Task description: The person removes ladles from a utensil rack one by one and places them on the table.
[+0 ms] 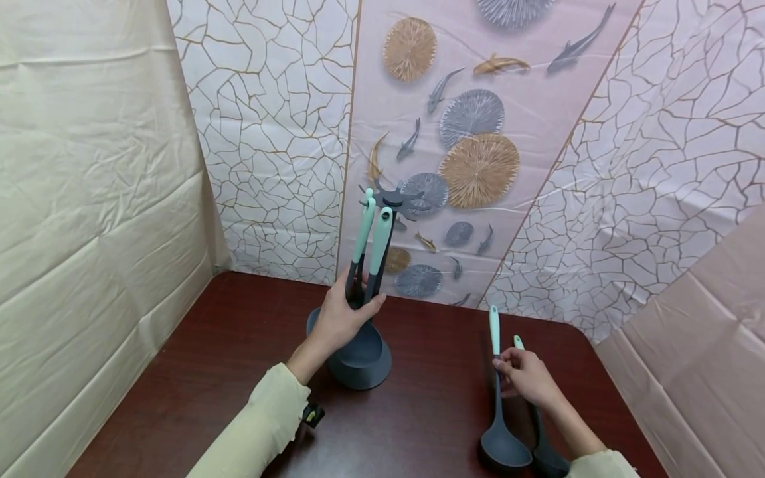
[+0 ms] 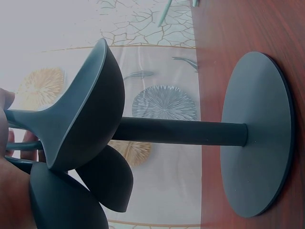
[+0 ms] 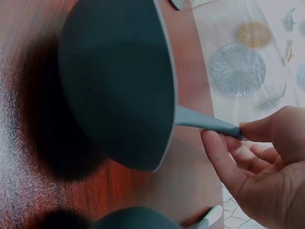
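Pinching ladle [image 1: 506, 446] by the stem with right hand [image 1: 528, 377], thumb against fingertips, just short of the mint handle. Gripping a bunch of at least three upright utensils [image 1: 380, 242] with left hand [image 1: 340, 323], close beside the stand [image 1: 380, 373]; hung or free, unclear. Key relation: ladle well to the right of the stand, right hand the nearer. Long axis running away from the body, bowl at the near end, handle at the far end. Bowl contact with table [image 1: 430, 398]: unclear from these views. Just right of ladle: second utensil [image 1: 551, 459], roughly parallel, partly hidden under right hand; probably easy to snag. Likely in the way around the stand: bunched handles crowding the pronged top, plus left hand on the near side. Patterned cloth [image 1: 269, 133] behind the table.
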